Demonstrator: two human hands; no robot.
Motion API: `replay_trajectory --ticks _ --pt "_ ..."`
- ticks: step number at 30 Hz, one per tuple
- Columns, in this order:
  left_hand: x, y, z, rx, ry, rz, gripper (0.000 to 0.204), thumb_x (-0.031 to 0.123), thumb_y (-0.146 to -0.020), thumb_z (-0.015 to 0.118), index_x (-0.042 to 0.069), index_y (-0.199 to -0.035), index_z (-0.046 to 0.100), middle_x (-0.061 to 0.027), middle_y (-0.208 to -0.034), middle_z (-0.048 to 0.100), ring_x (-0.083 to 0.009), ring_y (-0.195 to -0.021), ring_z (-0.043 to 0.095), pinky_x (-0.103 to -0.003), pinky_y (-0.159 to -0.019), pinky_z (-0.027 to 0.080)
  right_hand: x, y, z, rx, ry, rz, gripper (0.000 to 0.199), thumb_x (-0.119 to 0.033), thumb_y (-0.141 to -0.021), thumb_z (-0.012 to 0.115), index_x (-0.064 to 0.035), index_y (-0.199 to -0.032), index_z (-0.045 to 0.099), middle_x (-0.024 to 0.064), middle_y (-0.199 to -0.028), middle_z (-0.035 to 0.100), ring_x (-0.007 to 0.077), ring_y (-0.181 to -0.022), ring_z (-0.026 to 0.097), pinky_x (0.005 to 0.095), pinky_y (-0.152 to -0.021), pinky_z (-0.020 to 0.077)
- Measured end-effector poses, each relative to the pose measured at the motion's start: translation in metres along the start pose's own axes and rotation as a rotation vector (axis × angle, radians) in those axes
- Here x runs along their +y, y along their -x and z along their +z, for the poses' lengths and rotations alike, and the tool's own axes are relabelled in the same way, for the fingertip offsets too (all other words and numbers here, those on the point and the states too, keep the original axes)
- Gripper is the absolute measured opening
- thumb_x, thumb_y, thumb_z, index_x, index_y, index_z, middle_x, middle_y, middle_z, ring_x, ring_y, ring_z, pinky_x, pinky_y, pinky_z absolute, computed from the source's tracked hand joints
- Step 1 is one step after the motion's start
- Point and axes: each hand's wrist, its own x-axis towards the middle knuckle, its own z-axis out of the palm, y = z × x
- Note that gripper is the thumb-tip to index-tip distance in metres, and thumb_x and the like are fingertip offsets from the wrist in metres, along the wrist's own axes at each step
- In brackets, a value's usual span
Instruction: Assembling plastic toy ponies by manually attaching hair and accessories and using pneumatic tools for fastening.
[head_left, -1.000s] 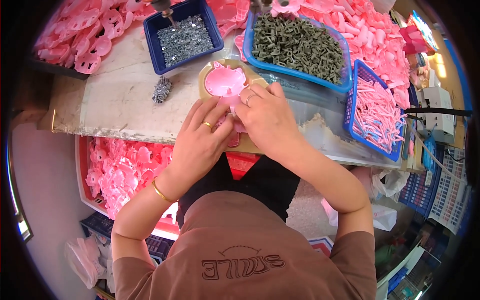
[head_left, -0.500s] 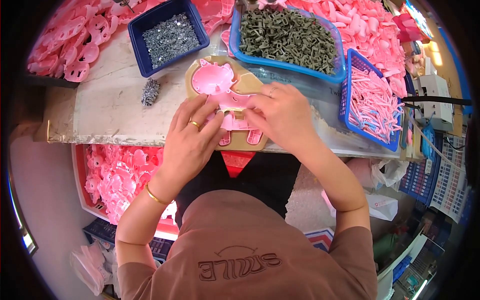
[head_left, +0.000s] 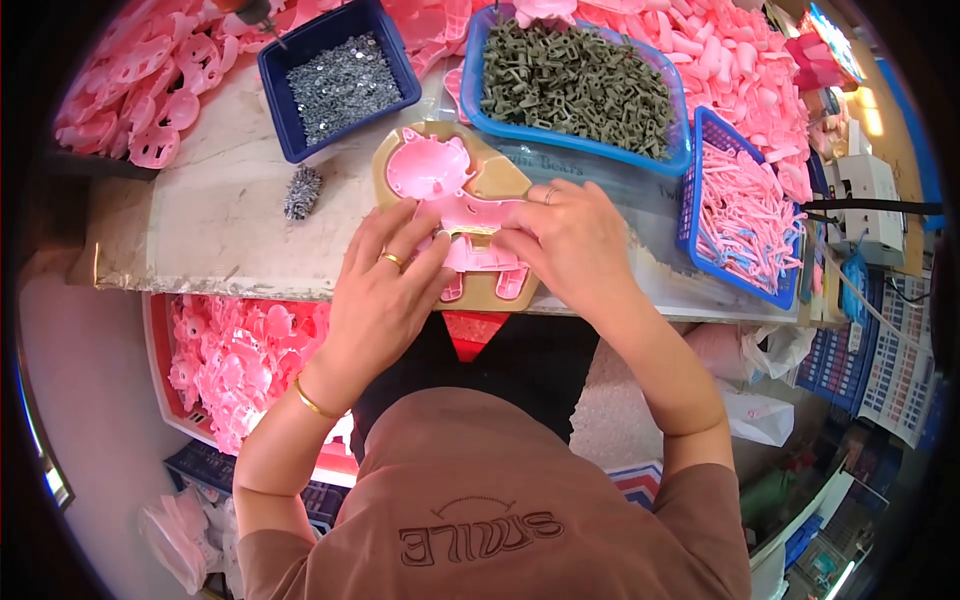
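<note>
A pink plastic animal-shaped shell (head_left: 432, 172) lies in a tan jig (head_left: 497, 168) on the worktable edge. My left hand (head_left: 385, 290), with a gold ring and bangle, rests on the shell's lower left part, fingers pressing on it. Over the shell's right side sits my right hand (head_left: 572, 240), fingertips pinching at its middle. Whether a small part is between the fingers is hidden.
A dark blue tray of small silver screws (head_left: 340, 75) stands at the back left. A blue tray of grey-green parts (head_left: 580, 80) and a blue basket of pink sticks (head_left: 745, 215) stand right. Pink shells fill a red crate (head_left: 235, 360) below the table. A screw clump (head_left: 302, 190) lies nearby.
The view has shifted slightly, so the jig sits lower in the picture. Both hands stayed on the pink shell, moving down from its head to its body and legs.
</note>
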Motion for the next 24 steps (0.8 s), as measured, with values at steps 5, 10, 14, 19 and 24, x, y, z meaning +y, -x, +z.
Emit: replay_trajectory --ticks 5,10,14,19,24 --pt "-0.004 -0.004 -0.003 -0.036 0.011 0.031 0.034 0.019 -0.083 0.071 0.005 -0.113 0.063 -0.0113 -0.127 0.058 -0.0333 -0.124 0.050 -0.047 -0.103 0.043 -0.007 -0.033 -0.014 -0.073 -0.058 -0.089 0.022 -0.025 -0.080 0.075 -0.0092 -0.094 0.068 0.0055 -0.078 0.061 0.0259 -0.079 0.060 0.0395 -0.066 0.0448" --pt "-0.010 -0.007 -0.013 0.062 0.075 -0.005 0.032 0.016 -0.083 0.071 0.005 -0.112 0.062 -0.0119 -0.125 0.060 -0.0318 -0.118 0.054 -0.043 -0.098 0.046 -0.071 -0.129 -0.051 0.592 -0.507 -0.305 0.033 -0.024 -0.080 0.074 0.0004 -0.100 0.064 0.0180 -0.091 0.065 0.0391 -0.083 0.062 0.0451 -0.077 0.0509" --pt "-0.060 -0.037 -0.013 0.238 -0.065 -0.075 0.027 0.014 -0.083 0.071 0.005 -0.107 0.063 -0.0097 -0.102 0.064 -0.0314 -0.097 0.058 -0.041 -0.083 0.049 -0.076 -0.224 -0.024 0.781 -0.368 -0.319 0.041 -0.028 -0.087 0.070 0.0010 -0.114 0.057 0.0137 -0.081 0.065 0.0244 -0.069 0.064 0.0372 -0.064 0.0515" --pt "-0.141 -0.060 -0.035 0.016 -0.414 -0.164 0.012 0.021 -0.080 0.074 0.011 -0.087 0.072 -0.0047 -0.096 0.067 -0.0270 -0.095 0.057 -0.041 -0.080 0.047 -0.092 -0.200 -0.076 0.137 -0.876 -0.125 0.043 -0.023 -0.085 0.073 0.0030 -0.117 0.058 0.0174 -0.090 0.069 0.0241 -0.080 0.069 0.0352 -0.073 0.0534" --pt "-0.161 -0.091 -0.023 -0.128 -0.322 -0.100 0.015 0.027 -0.075 0.078 0.014 -0.079 0.072 -0.0011 -0.089 0.069 -0.0241 -0.098 0.056 -0.042 -0.085 0.042 -0.077 -0.186 -0.063 0.259 -0.866 -0.155 0.045 -0.017 -0.081 0.079 0.0013 -0.118 0.061 0.0100 -0.087 0.069 0.0168 -0.075 0.067 0.0311 -0.069 0.0536"
